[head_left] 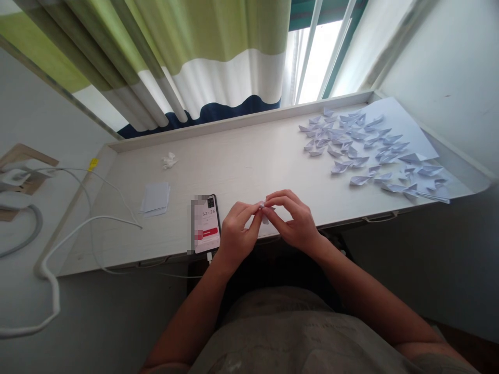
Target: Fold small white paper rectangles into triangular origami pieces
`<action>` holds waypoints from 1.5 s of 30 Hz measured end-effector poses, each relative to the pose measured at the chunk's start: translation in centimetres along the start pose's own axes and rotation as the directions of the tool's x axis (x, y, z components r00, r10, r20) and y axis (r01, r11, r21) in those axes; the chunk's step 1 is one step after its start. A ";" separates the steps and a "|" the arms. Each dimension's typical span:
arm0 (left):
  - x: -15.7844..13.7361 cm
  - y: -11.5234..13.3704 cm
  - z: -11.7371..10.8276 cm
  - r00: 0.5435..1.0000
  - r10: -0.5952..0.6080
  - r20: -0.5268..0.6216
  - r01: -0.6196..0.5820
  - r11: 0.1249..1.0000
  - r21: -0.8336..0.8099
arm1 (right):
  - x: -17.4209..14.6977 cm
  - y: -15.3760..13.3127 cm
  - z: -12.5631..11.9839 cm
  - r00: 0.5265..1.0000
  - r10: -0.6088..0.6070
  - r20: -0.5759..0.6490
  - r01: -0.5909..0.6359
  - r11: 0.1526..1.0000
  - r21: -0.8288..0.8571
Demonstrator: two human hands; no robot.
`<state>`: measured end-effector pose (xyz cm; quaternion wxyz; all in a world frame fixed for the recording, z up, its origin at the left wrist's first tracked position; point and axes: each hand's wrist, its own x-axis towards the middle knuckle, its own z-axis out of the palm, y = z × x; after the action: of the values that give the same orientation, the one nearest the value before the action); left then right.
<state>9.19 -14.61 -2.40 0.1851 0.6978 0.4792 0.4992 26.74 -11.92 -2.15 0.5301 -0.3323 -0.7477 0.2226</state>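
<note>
Left hand (238, 228): my thumb and finger pinch one side of a small paper (265, 220).
Right hand (295, 221): grasps its other side.
Small paper: between my fingertips at the near edge of the worktop (234, 161), partly hidden.
Folding step: I judge I'm shaping it, probably like the paper boats (353, 136) at right.
Next crease: seems to need a steady two-handed pinch.

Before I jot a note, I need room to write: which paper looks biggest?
The flat white sheet in the desk's far right corner, by the folded boats; the stack at left and the piece being held look much smaller.
</note>
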 end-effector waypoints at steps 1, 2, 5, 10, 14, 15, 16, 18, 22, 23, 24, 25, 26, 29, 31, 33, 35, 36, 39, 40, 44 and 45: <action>0.0 -0.1 0.0 1.000 0.013 0.004 -0.013 1.000 -0.003 | 0.0 0.0 -0.1 1.000 0.009 0.018 -0.009 1.000 0.014; -0.1 -0.2 -0.1 1.000 0.025 0.011 -0.025 1.000 -0.003 | 0.1 0.0 -0.2 0.999 0.021 0.035 -0.022 0.999 0.025; -0.1 -0.4 -0.2 0.998 0.048 0.038 -0.048 0.999 0.021 | 0.1 0.0 -0.5 0.994 0.063 0.090 -0.066 0.997 0.039; -0.3 -0.4 -0.4 0.993 0.089 0.071 -0.093 0.994 0.062 | 0.1 0.0 -0.9 0.982 0.019 0.190 -0.011 0.999 -0.042; -0.5 -0.8 -0.3 0.986 0.147 0.077 -0.153 0.985 0.076 | 0.0 0.3 -1.0 0.966 0.040 0.256 -0.008 0.992 -0.124; -0.5 -0.9 -0.2 0.983 0.167 0.081 -0.173 0.982 0.077 | 0.1 0.4 -1.1 0.962 0.044 0.268 -0.008 0.991 -0.133; -0.5 -1.0 -0.2 0.979 0.184 0.085 -0.191 0.979 0.076 | 0.1 0.5 -1.1 0.959 0.041 0.282 -0.003 0.991 -0.136; -0.5 -1.0 -0.1 0.973 0.212 0.085 -0.219 0.973 0.079 | 0.1 0.6 -1.3 0.951 0.023 0.309 0.016 0.992 -0.123; -0.5 -0.8 0.1 0.973 0.229 0.029 -0.231 0.970 0.081 | 0.2 0.6 -1.5 0.953 0.007 0.304 0.019 0.996 -0.083; -0.5 -0.7 0.2 0.975 0.224 0.012 -0.224 0.972 0.073 | 0.1 0.6 -1.5 0.960 0.016 0.281 0.002 0.998 -0.063; -0.5 -0.6 0.3 0.977 0.214 -0.003 -0.213 0.975 0.062 | 0.1 0.6 -1.5 0.967 0.033 0.252 -0.024 0.999 -0.039; -0.5 -0.6 0.3 0.979 0.203 -0.016 -0.202 0.978 0.048 | 0.1 0.6 -1.4 0.973 0.058 0.222 -0.057 0.998 -0.012; -0.5 -0.5 0.4 0.981 0.193 -0.030 -0.192 0.981 0.035 | 0.0 0.6 -1.4 0.977 0.086 0.194 -0.090 0.996 0.012; -0.6 -0.4 0.7 0.982 0.179 -0.059 -0.179 0.984 0.004 | 0.0 0.7 -1.2 0.982 0.131 0.135 -0.140 0.988 0.058; -0.6 -0.4 0.9 0.981 0.183 -0.066 -0.184 0.983 -0.012 | 0.0 0.7 -1.2 0.988 0.108 0.108 -0.118 0.989 0.086; -0.5 -0.4 1.1 0.981 0.180 -0.068 -0.183 0.983 -0.033 | 0.0 0.7 -1.3 0.992 0.079 0.097 -0.089 0.991 0.103; -0.5 -0.3 1.2 0.985 0.155 -0.072 -0.159 0.985 -0.063 | 0.1 0.7 -1.4 0.992 0.073 0.105 -0.084 0.991 0.101; -0.5 -0.1 1.3 0.989 0.130 -0.074 -0.136 0.987 -0.083 | 0.2 0.8 -1.4 0.990 0.081 0.111 -0.093 0.991 0.101; -0.6 0.3 1.6 0.996 0.009 -0.092 -0.024 0.987 -0.160 | 0.2 1.1 -1.1 0.980 0.170 0.107 -0.187 0.965 0.183; -0.6 0.5 1.7 0.994 -0.047 -0.097 0.028 0.981 -0.194 | 0.1 1.3 -0.9 0.971 0.220 0.098 -0.238 0.941 0.241; -0.9 0.7 2.3 0.946 -0.302 -0.115 0.247 0.906 -0.343 | -0.3 1.7 -0.1 0.923 0.369 0.109 -0.381 0.842 0.382; -0.9 0.7 2.4 0.929 -0.351 -0.118 0.285 0.881 -0.378 | -0.4 1.6 -0.1 0.924 0.363 0.118 -0.380 0.844 0.380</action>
<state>11.60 -15.19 -3.41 0.3425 0.5154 0.5047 0.6020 27.32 -11.11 -3.54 0.5173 -0.3521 -0.6194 0.4741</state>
